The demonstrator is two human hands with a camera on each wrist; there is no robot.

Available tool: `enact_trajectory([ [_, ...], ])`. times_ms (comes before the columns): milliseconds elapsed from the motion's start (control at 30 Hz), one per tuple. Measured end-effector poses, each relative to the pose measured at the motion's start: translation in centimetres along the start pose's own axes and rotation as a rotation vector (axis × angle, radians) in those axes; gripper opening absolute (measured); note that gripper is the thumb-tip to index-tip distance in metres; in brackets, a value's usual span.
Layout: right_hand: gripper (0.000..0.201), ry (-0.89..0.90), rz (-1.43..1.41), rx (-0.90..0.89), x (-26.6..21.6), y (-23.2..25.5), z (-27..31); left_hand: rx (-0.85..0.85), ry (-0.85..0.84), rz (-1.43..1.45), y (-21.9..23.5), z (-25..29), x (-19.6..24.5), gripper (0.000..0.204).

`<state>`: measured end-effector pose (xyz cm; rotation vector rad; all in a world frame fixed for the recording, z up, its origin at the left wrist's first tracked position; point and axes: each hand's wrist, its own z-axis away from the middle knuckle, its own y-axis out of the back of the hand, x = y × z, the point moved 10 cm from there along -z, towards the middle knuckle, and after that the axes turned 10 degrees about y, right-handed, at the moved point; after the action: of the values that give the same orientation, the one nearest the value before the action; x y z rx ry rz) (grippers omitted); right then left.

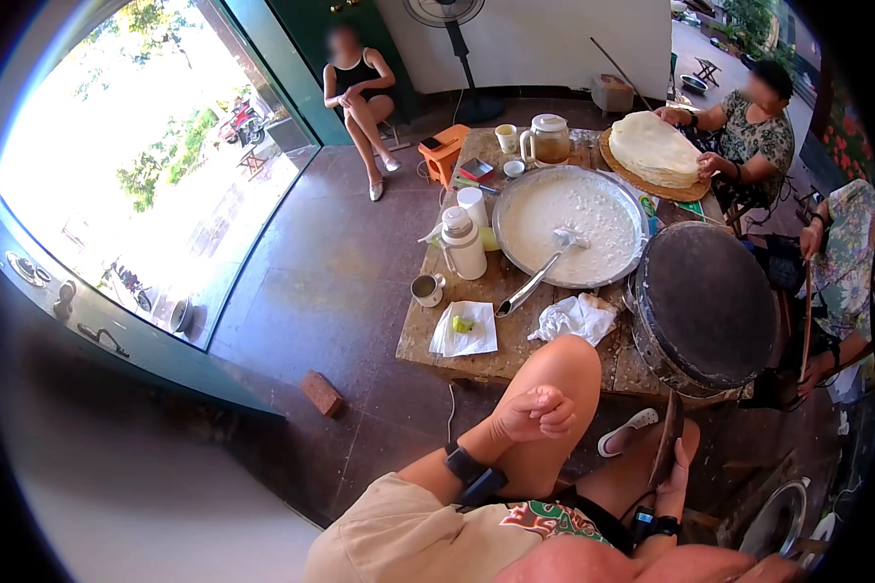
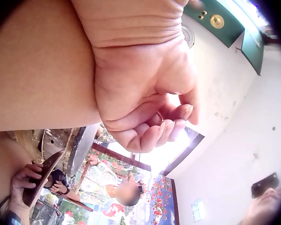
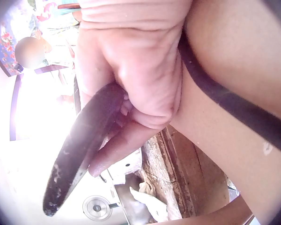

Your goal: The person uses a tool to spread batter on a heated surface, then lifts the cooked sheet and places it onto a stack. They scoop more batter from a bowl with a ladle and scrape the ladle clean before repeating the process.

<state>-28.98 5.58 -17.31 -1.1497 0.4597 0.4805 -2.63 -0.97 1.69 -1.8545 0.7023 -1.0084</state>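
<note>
My left hand (image 1: 535, 413) is held above my raised knee, its fingers loosely curled around nothing. In the left wrist view the palm side of this hand (image 2: 145, 98) shows with bare fingertips. Low by my other leg, my right hand (image 1: 679, 464) grips a dark, flat wooden scraper (image 1: 667, 442) with a curved edge. The scraper (image 3: 82, 145) sticks out between thumb and fingers in the right wrist view. Just beyond it stands a round black griddle (image 1: 707, 291). To the griddle's left sits a wide metal basin (image 1: 515, 255) of white batter, with a metal ladle (image 1: 544, 272) lying in it.
A stack of thin pancakes (image 1: 651, 146) lies on a round woven mat, touched by a seated person. Another person at right holds a stick (image 1: 807, 311). The wooden table (image 1: 413, 340) bears a thermos (image 1: 464, 248), a metal mug (image 1: 426, 290) and a crumpled cloth (image 1: 564, 319). A brick (image 1: 322, 393) lies on the floor.
</note>
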Motion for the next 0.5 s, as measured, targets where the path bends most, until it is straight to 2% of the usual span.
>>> enact_trajectory([
  [500, 0.033, 0.025, -0.015, 0.009, -0.3, -1.0, 0.3, -0.005, 0.011, 0.023, -0.3, -0.2, 0.1, 0.037],
])
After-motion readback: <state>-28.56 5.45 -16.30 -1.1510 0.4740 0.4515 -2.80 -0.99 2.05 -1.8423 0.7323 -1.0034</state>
